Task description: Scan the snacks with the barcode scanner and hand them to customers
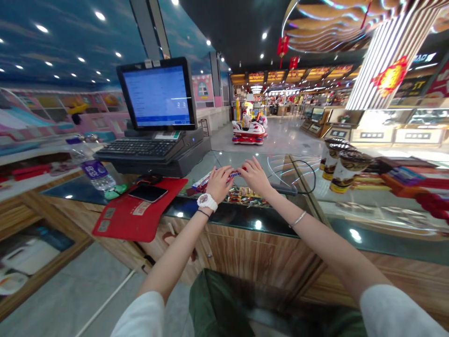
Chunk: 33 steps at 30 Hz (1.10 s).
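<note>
White sleeves (140,316) lead to a glass counter (231,216), where a candy pack (235,173) sits between the left hand (220,182) and right hand (256,176), fingers bent around it; whether either grips firmly cannot be told. Two-handed handling seems the current step; the next move likely calls for steady fingertips.

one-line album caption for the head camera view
Left hand and right hand at a printed packet over a glass-topped counter, with a red mat and monitor to the left.
</note>
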### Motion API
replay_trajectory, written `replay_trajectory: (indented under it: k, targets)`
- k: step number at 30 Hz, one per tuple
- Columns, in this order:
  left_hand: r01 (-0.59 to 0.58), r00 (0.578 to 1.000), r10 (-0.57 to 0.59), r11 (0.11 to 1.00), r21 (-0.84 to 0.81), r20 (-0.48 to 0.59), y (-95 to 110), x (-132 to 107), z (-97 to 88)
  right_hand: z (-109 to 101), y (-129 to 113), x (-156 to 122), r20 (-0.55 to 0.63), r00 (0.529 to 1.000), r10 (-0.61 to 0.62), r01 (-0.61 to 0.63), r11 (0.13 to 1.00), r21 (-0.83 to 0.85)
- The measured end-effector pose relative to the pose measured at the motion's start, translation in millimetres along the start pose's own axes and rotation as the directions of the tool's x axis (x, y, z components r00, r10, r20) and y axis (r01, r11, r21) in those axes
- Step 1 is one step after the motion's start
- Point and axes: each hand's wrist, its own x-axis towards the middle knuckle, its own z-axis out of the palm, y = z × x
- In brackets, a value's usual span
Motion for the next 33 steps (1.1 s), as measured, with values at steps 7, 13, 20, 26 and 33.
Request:
replay_trajectory:
  k: [7, 13, 20, 26, 33]
  targets:
    - [-0.06, 0.997, 0.061, 0.998, 0.008, -0.036, 33, 39, 18.7, -18, 37, -15, -0.015, 0.995, 0.098, -0.099, 0.995, -0.018]
    - [-0.167, 0.985, 0.166, 0.986, -0.001, -0.055, 61, 77, 32.1, -34, 70, -30, -0.008, 0.986, 0.164, -0.164, 0.984, -0.068]
    - [-0.283, 0.95, 0.276, 0.959, -0.023, -0.147, 79, 102, 53.2, -35, 90, -44, -0.047, 0.968, 0.245, -0.248, 0.967, -0.059]
    - [-0.257, 0.945, 0.239, 0.965, -0.055, -0.224, 63, 101, 54.7, -24, 108, -55, -0.16, 0.945, 0.284, -0.283, 0.959, 0.025]
    - [-0.186, 0.963, 0.161, 0.977, -0.1, -0.218, 40, 96, 47.3, -25, 135, -70, -0.186, 0.919, 0.348, -0.32, 0.933, 0.167]
